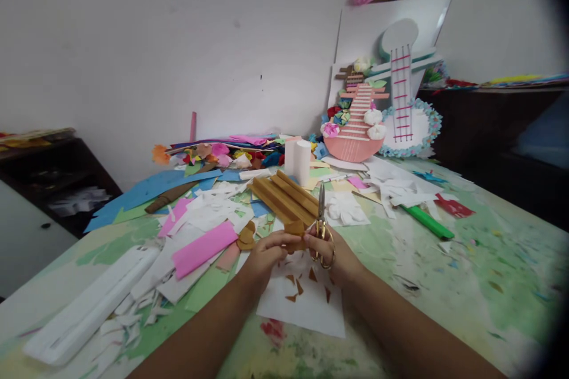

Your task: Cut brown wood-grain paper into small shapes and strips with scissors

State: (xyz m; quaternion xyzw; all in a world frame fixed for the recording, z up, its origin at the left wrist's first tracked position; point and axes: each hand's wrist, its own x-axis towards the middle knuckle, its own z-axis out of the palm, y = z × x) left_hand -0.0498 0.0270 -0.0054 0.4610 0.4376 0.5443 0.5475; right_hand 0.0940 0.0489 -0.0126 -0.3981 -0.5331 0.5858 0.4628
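Observation:
My left hand (269, 257) pinches a small golden-brown paper piece (294, 228) between thumb and fingers. My right hand (335, 253) has gold-handled scissors (320, 231) hooked in it, blades pointing up and away, while its fingertips touch the right edge of the same paper piece. Under both hands lies a white paper sheet (311, 314) scattered with small brown paper scraps (299, 288). Cut brown paper petals (246, 235) rest left of my left hand. Just beyond the hands are folded strips of brown crepe paper (284, 198).
A long white tool (93, 305) and a pink paper strip (205, 249) lie left among white scraps. A white roll (303, 163) stands behind the brown strips. Paper guitar-like crafts (355, 124) lean at the back right; a green roll (427, 222) lies on the right.

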